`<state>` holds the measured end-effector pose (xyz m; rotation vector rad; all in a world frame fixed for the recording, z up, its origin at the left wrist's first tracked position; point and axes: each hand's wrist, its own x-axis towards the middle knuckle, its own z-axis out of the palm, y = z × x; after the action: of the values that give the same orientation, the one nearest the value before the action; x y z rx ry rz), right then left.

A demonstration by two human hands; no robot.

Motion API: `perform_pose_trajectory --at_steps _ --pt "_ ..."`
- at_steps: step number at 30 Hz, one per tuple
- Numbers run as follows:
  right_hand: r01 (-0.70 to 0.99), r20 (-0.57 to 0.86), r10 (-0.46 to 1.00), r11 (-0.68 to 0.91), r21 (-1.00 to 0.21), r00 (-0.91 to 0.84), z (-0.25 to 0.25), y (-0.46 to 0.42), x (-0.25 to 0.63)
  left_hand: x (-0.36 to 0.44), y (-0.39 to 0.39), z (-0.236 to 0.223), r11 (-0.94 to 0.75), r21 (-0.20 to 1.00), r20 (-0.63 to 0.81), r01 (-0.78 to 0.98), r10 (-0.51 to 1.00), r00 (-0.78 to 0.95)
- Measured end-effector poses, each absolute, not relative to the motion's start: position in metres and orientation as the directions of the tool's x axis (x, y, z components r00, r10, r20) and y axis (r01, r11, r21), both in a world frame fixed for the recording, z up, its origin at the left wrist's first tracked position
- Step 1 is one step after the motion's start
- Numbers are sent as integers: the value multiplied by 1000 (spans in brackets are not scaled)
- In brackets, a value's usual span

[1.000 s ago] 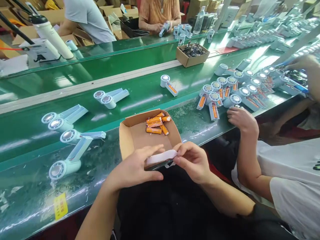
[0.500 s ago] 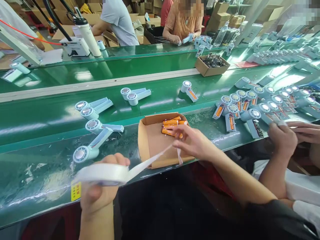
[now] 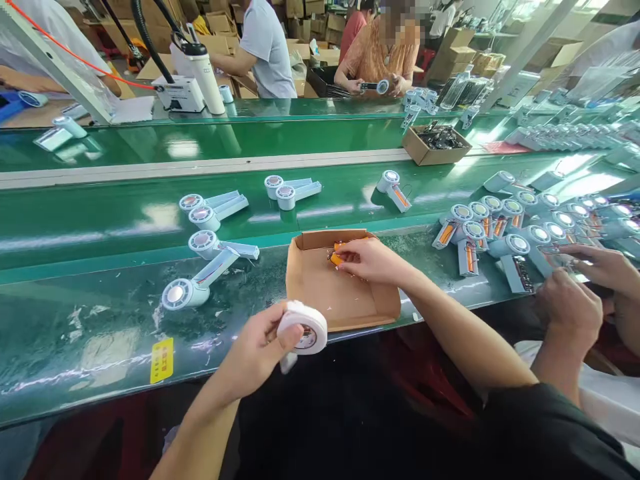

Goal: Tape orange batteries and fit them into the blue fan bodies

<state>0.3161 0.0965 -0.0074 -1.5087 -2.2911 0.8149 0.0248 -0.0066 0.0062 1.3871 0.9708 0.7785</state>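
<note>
In my left hand (image 3: 257,353) is a roll of white tape (image 3: 311,315), held over the bench's front edge with thumb and fingers closed on it. A short loose end hangs below the roll. My right hand (image 3: 373,260) reaches into a shallow cardboard box (image 3: 320,297), its fingertips closed around an orange battery (image 3: 337,259). That hand covers most of the batteries at the back of the box. Left of the box, light-blue handheld fans with open handles lie on the bench, the nearest fan (image 3: 180,294) close to the front edge.
Several fans with orange batteries in their handles (image 3: 469,257) crowd the bench at right, beside a co-worker's hands (image 3: 575,300). A small carton of dark parts (image 3: 435,150) stands across the green conveyor (image 3: 340,177). Other people work behind it.
The stretched tape strip between my hands is gone. My left hand has moved right and turned the roll. My right hand has gone deeper into the box, onto the batteries.
</note>
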Motion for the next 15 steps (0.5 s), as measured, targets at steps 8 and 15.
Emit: perform_pose_trajectory --at_steps 8,15 --pt "85 100 942 134 -987 -321 -1 29 298 49 -5 11 3 942 -152 334 894 421" --pt "586 -57 807 376 -718 -588 -12 43 294 40 -9 -5 -11 978 -73 206 916 395"
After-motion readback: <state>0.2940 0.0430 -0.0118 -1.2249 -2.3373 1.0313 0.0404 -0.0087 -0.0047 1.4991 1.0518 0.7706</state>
